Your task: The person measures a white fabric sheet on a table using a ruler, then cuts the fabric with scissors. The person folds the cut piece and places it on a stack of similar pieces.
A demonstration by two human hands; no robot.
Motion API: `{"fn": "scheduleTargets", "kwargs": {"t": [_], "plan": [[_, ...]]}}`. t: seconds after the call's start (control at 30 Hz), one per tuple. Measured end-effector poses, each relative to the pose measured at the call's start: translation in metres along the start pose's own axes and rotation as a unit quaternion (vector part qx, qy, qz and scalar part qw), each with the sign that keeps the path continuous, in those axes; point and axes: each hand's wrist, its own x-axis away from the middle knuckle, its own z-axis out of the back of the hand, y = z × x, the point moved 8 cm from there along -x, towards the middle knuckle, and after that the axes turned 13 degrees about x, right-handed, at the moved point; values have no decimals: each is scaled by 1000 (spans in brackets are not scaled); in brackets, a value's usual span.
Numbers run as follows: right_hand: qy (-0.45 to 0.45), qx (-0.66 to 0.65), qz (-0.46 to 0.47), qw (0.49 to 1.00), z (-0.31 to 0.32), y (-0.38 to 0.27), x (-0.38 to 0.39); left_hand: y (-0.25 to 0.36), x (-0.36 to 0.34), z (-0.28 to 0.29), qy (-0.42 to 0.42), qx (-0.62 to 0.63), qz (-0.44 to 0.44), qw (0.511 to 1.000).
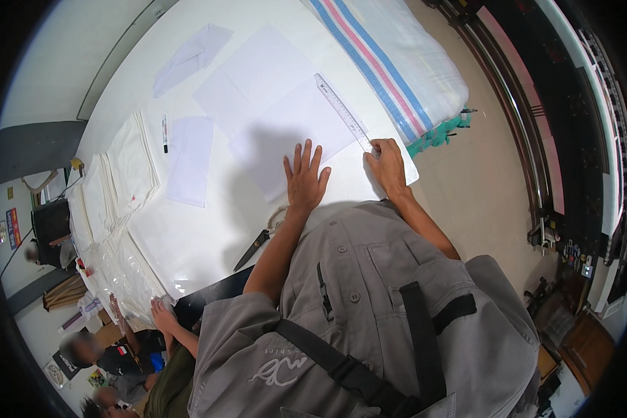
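My left hand (305,180) lies flat, fingers spread, on a thin whitish sheet (303,111) on the white table. At the table's right corner, my right hand (389,167) is closed on the near end of a clear ruler (341,110). The ruler slants up and left along the sheet's right edge. Beside my left forearm lie dark scissors (253,249), their handle partly hidden by the arm. Further left are a narrow pale sheet (190,160), a capped marker (165,134) and a folded pale piece (194,59).
Stacked white fabric (129,167) and clear plastic packaging (122,268) line the table's left side. A large striped sack (411,66) lies at the far right. Other people work at the lower left, one person's hand (163,317) at the plastic. A large machine (536,118) stands on the right.
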Motion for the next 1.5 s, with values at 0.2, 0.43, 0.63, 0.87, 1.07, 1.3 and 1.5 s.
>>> {"fn": "scheduleTargets", "kwargs": {"t": [0.2, 0.43, 0.63, 0.87, 1.07, 1.3, 1.5], "plan": [[9, -4, 5, 1000, 0, 0, 0, -1, 0, -2, 0, -9, 3, 1000], [7, -2, 2, 1000, 0, 1, -1, -1, 0, -3, 9, -15, -6, 1000], [-4, 8, -8, 1000, 0, 1, -2, -1, 1, -3, 15, -11, -11, 1000], [4, 6, -6, 1000, -2, 3, -1, -1, 0, -2, 2, -6, -3, 1000], [7, 4, -4, 1000, -1, 3, -2, -1, 0, -3, -4, -5, 4, 1000], [4, 3, -13, 1000, -1, 3, -2, 0, 0, -3, -8, -8, 5, 1000], [9, 29, -13, 999, 0, 0, -3, 5, 1, -3, -26, -21, -6, 999]]}}
